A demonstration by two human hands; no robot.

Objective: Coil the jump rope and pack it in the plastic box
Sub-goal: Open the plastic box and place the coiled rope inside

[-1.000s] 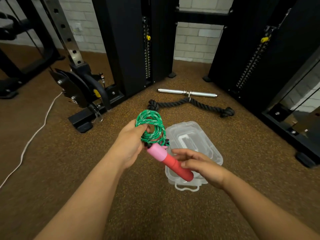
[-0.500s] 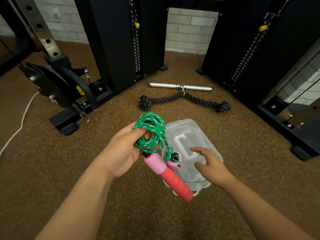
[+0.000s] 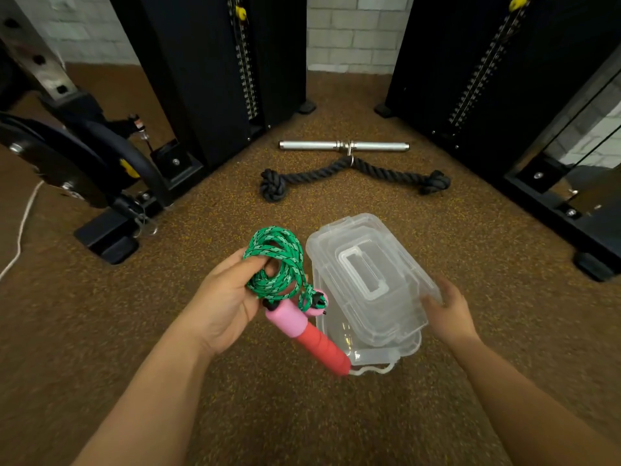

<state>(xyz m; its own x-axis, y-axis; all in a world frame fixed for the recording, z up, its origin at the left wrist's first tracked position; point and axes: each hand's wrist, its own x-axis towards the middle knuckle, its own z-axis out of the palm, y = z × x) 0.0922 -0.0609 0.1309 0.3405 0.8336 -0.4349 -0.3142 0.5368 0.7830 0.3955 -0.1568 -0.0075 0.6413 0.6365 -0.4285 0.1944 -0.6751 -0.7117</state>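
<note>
The jump rope (image 3: 279,267) sits at frame centre, its green cord gathered in loops in the left hand (image 3: 223,299), whose fingers are closed around the coil. Two pink-and-red handles (image 3: 304,326) hang below the coil, their long axis running down and to the right, so that the lower ends overlap the near left corner of the plastic box (image 3: 383,356). The box stands on the floor (image 3: 437,250) just right of the rope. Its clear lid (image 3: 371,280) lies skewed over the opening. The right hand (image 3: 447,306) is the nearer to the lid; its fingers touch the lid's right edge, but whether they grip it cannot be determined. By judgement, the lid must clear the opening before the coil moves rightward and down. The box interior is mostly obscured by the lid. The second handle is largely hidden behind the first.
</note>
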